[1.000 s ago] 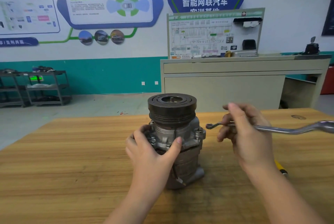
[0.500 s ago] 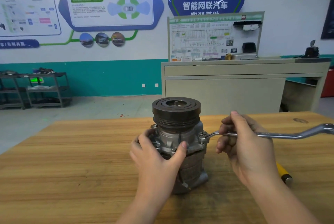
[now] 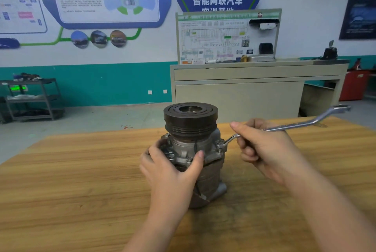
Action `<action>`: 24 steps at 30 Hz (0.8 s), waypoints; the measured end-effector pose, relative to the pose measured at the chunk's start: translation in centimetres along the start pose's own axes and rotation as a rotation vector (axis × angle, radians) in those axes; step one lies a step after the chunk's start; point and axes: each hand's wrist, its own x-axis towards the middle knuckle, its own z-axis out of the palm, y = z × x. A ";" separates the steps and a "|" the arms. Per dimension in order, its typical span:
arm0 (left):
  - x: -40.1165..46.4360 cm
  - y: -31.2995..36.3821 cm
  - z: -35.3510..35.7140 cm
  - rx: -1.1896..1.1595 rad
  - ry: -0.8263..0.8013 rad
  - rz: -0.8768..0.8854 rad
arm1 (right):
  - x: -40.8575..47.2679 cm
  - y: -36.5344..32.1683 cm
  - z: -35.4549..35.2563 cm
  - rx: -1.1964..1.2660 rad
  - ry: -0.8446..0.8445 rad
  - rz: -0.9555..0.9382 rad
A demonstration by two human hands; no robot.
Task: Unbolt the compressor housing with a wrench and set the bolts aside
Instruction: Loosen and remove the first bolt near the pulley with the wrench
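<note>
Now left hand (image 3: 171, 172) gripping compressor (image 3: 193, 150), right hand (image 3: 262, 150) holding wrench (image 3: 305, 124) on bolt (image 3: 219, 143)

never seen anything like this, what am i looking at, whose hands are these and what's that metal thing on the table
This picture comes from a camera worn on a person's head, looking forward and down, so the two bare hands are the wearer's own. No robot is involved.

On the wooden table stands a car air-conditioning compressor, upright, with its dark grooved pulley on top. The left hand grips the compressor body to steady it. The right hand holds a long silver wrench, fingers curled round its shaft. The wrench's near end sits at a bolt on the housing's right side; small bolts ring the flange.

Behind are a beige cabinet bearing a wiring display board, and wall posters.
</note>
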 end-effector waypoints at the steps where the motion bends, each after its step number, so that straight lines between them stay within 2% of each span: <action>1: 0.0 -0.1 0.0 -0.004 -0.001 -0.001 | 1.1 -0.3 -0.9 0.088 -0.100 0.145; 4: 0.1 -0.4 0.3 -0.004 0.005 0.004 | 3.9 -0.2 -1.8 0.206 -0.307 0.459; 7: 0.2 -0.6 0.7 0.016 0.031 0.005 | 5.9 0.8 -1.0 0.256 -0.374 0.473; 9: 0.2 -0.7 0.8 0.018 0.047 0.003 | 6.3 0.8 -0.6 0.313 -0.346 0.336; 13: 0.1 -0.7 1.0 -0.004 0.070 0.013 | 4.7 0.5 -1.0 0.295 -0.066 -0.098; 17: 0.1 -0.4 0.9 0.006 0.064 -0.003 | 0.8 1.4 -0.2 0.036 0.097 -0.354; 21: 0.2 -0.2 0.6 0.020 0.051 -0.005 | -1.2 1.9 0.7 -0.190 0.153 -0.572; 24: 0.2 0.0 0.5 0.031 0.043 0.003 | -2.2 2.3 1.1 -0.484 0.174 -0.805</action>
